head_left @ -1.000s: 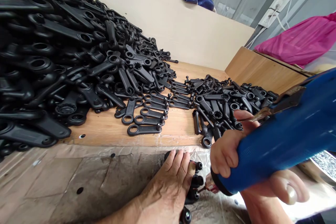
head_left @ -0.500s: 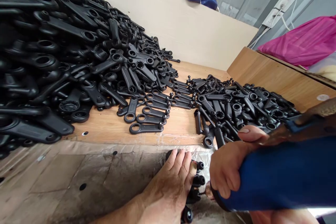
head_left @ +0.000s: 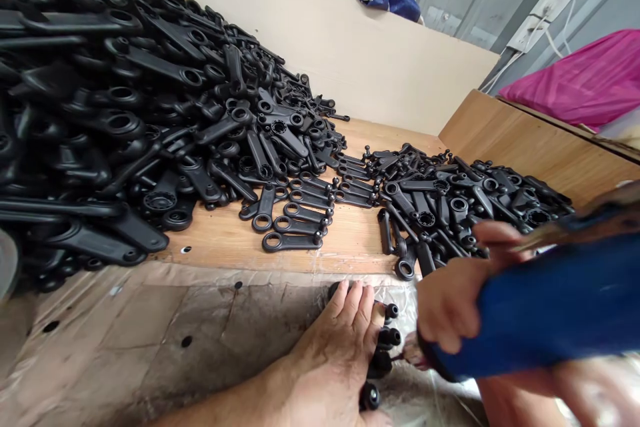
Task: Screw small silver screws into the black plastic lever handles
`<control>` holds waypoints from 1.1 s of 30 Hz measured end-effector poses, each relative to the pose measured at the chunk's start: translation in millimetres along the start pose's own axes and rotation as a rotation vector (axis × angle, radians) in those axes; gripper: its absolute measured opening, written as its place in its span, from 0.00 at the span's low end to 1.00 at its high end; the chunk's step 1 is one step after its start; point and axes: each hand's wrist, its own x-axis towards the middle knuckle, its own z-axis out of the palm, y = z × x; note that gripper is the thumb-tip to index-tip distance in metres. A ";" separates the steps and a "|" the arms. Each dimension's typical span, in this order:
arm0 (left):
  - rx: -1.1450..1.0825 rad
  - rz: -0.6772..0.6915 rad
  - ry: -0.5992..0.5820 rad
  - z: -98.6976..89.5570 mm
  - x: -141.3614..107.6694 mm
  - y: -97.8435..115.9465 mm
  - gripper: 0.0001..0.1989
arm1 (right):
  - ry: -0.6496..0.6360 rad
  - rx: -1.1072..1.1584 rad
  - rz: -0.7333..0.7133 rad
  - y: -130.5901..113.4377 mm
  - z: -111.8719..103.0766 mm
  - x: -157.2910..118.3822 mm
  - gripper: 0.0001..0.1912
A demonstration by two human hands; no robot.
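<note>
My left hand lies over a short row of black plastic parts on the covered front surface, fingers at the far side and thumb at the near side, clasping them. Their rounded ends stick out to the right of my fingers. My right hand is wrapped round the front of a blue power tool, blurred by motion. The tool's narrow tip reaches the third rounded end from the back; the exact contact is too blurred to tell.
A large heap of black arms fills the left, and a smaller heap lies at the right. Between them, similar parts sit in rows on the wooden board. A pink bag and a power strip are back right.
The view has shifted, so the heaps and my left hand appear farther right. Both hands keep their holds, and the blue tool is more blurred and slightly higher in the picture.
</note>
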 end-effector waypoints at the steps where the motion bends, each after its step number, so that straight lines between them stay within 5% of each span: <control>1: -0.051 -0.003 -0.042 -7.1 -1.7 0.9 0.41 | -0.004 0.063 -0.080 0.4 0.9 -0.6 0.41; 3: -0.115 -0.012 -0.106 -15.4 -2.8 2.2 0.44 | -0.014 0.195 -0.174 0.3 3.7 -0.1 0.38; 6: -0.039 0.005 -0.077 -12.2 0.1 2.4 0.46 | -0.048 0.274 -0.125 1.6 10.9 3.5 0.36; 11: 0.153 0.023 -0.008 0.2 4.4 1.7 0.45 | -0.132 0.239 -0.057 10.1 18.8 6.5 0.38; 23: 0.154 0.022 0.008 6.1 5.8 2.2 0.46 | -0.174 0.204 0.007 10.5 19.2 5.7 0.40; 33: 0.118 -0.024 0.107 8.5 5.1 3.9 0.49 | -0.210 0.349 0.086 23.9 17.3 3.5 0.21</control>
